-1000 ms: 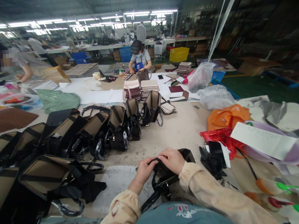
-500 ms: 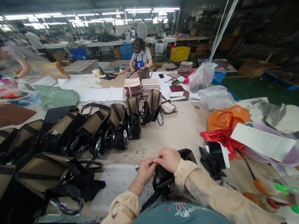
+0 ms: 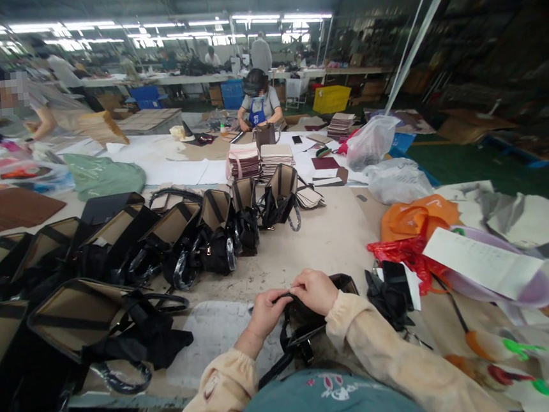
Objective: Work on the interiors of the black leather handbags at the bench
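Observation:
Close in front of my body a black handbag (image 3: 309, 328) stands on the table, its opening facing up and partly covered by my hands. My left hand (image 3: 267, 312) pinches the bag's far upper edge between thumb and fingers. Just to its right, my right hand (image 3: 316, 292) grips the same edge, fingertips close to the left ones. A black strap hangs from the bag's near left side, toward my apron. Several more black bags (image 3: 85, 319) with tan insides lie open to the left, with plastic-wrapped handles.
Right of the bag lie black fabric pieces (image 3: 392, 293), an orange bag (image 3: 417, 218), a purple basin (image 3: 536, 289) with a white card, and orange-handled brushes (image 3: 481, 345). Stacked panels (image 3: 243, 164) stand farther back. A co-worker (image 3: 258, 101) sits across the table; another person is at far left.
My right hand has slid slightly right along the bag's edge, so a short stretch of black edge shows between my hands. The left hand stays nearly in place.

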Demonstrator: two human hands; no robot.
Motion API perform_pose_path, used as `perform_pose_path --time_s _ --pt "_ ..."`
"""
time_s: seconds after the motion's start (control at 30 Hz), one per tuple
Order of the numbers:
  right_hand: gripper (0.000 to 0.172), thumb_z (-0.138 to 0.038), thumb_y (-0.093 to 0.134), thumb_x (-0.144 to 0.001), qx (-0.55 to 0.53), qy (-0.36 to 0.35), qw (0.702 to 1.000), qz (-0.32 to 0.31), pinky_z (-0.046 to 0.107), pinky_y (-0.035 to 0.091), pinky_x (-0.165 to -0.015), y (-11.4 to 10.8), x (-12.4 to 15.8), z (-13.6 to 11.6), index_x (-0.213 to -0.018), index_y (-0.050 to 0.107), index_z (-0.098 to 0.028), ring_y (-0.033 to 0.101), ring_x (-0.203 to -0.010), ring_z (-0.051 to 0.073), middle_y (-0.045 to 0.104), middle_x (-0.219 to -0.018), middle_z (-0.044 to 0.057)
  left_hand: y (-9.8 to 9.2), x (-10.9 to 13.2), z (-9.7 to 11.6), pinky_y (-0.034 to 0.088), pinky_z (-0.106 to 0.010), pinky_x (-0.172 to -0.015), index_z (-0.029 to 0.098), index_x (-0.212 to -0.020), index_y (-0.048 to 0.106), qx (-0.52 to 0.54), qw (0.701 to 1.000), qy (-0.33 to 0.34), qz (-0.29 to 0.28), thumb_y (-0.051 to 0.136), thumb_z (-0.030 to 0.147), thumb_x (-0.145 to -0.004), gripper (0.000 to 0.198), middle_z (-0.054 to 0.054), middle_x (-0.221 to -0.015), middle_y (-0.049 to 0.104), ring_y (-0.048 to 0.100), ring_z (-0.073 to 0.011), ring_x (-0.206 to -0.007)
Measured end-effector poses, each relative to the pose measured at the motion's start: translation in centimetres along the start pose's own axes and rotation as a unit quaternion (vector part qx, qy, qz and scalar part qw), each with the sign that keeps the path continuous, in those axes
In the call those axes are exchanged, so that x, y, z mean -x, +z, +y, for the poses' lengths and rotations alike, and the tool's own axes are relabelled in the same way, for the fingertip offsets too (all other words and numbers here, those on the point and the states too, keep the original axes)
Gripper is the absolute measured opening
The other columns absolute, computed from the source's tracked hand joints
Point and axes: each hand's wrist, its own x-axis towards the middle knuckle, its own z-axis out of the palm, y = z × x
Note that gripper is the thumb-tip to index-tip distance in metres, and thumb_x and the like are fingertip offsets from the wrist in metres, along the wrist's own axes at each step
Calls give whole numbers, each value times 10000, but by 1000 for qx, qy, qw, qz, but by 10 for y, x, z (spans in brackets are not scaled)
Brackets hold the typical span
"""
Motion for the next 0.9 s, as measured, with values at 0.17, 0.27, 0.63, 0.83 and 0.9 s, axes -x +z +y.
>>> perform_pose_path --time_s 0.17,0.27,0.63,0.83,0.9 --pt "203 -380 564 -777 31 10 999 -2 236 388 -627 -1 1 -7 -718 685 -227 558 -675 133 609 -743 13 -1 3 6 493 -257 -757 192 -849 696 -8 1000 11 -5 575 300 -758 185 -25 -844 708 635 -160 -790" --pt "255 -446 563 -764 53 19 998 0 244 393 -621 0 2 -12 -720 684 -226 562 -677 144 614 -754 21 -1 3 8 489 -254 -744 191 -822 696 -15 1000 17 -7 560 253 -761 162 -20 -819 708 631 -156 -772" --pt "186 -231 507 -786 14 -63 998 -10 211 393 -662 5 0 -12 -723 678 -192 548 -680 123 598 -724 27 -3 2 8 484 -243 -734 190 -832 702 -14 1000 10 -14 572 253 -754 165 -23 -822 710 637 -158 -770" --pt "210 -137 489 -759 -7 -74 997 -12 204 406 -680 7 0 -5 -768 691 -191 551 -689 119 594 -735 23 -4 1 10 488 -248 -727 188 -819 699 -10 1000 1 -13 591 286 -742 166 -22 -816 711 637 -162 -764" --pt "205 -138 498 -757 -24 -75 997 -11 200 409 -679 7 -1 -4 -765 694 -199 553 -683 114 594 -732 17 -3 2 10 487 -248 -722 185 -816 698 -10 1000 -1 -12 588 291 -743 169 -23 -812 710 636 -162 -760"
